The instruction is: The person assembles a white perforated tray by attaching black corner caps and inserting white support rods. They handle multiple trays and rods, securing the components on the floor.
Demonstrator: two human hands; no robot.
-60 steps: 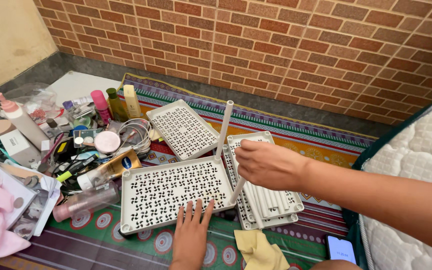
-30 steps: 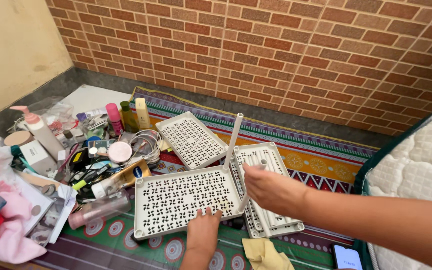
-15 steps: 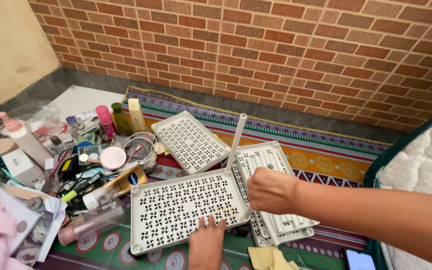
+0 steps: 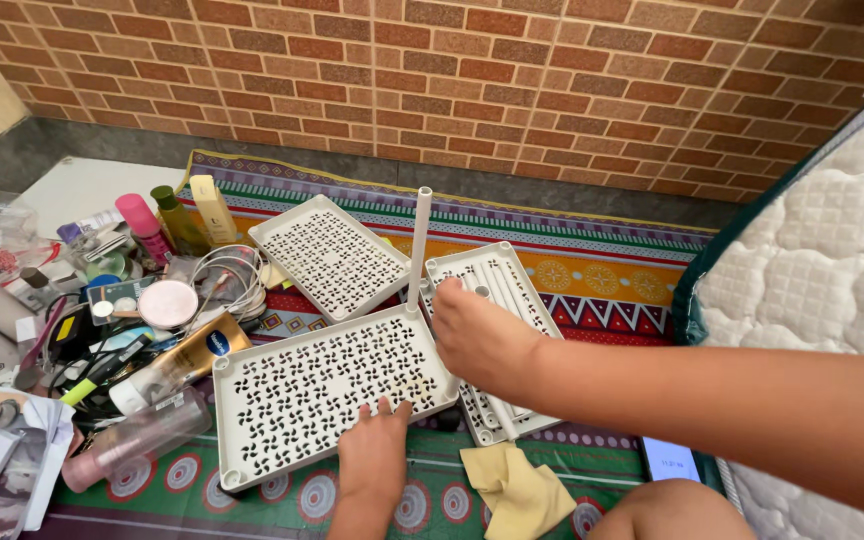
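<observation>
Head view: three perforated trays, one upright pole, two hands.

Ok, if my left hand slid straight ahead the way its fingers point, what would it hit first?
The left hand rests flat on the near perforated tray, fingers pointing away. Straight ahead lies more of that tray, then probably its far rim near the upright post; depth is unclear.

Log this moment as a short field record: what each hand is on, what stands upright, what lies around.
left hand: flat on near edge of perforated tray
right hand: gripping a white pole at the tray's right corner
upright post: standing in the tray's far corner
second tray: flat on mat, behind
spare poles: lying in third tray
left side: bottles, cables
near: yellow cloth, phone
</observation>
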